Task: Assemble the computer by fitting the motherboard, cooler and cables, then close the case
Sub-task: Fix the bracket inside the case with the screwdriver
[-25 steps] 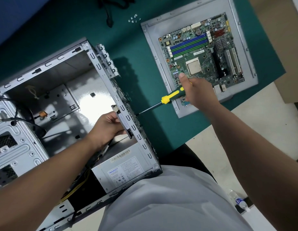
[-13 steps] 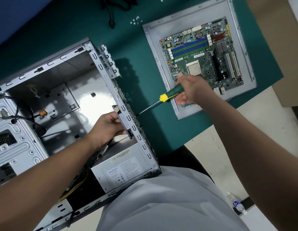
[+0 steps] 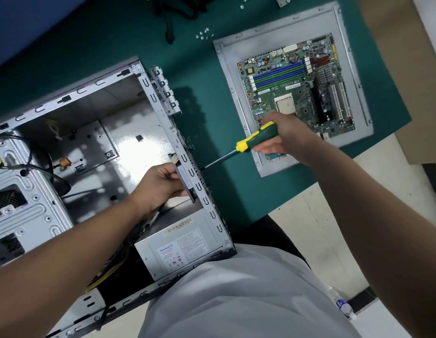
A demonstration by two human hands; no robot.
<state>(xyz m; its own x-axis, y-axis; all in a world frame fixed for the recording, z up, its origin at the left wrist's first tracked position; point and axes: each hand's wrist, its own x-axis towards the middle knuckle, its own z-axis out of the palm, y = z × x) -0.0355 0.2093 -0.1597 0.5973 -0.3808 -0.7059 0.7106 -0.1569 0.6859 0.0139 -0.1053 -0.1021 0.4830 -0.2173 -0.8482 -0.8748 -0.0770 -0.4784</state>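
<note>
Both hands: busy.
Left hand (image 3: 160, 184): clamped a flat part against the case (image 3: 199, 189) wall.
Right hand (image 3: 288, 136): gripped the screwdriver (image 3: 257, 139), tip at that wall's outside.

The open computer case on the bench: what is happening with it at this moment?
A person is working on the open case. The right hand holds a yellow and green screwdriver with its tip at the outside of the rear wall, while the left hand steadies a small part inside that wall. The motherboard lies apart on a grey panel, not yet fitted.
</note>
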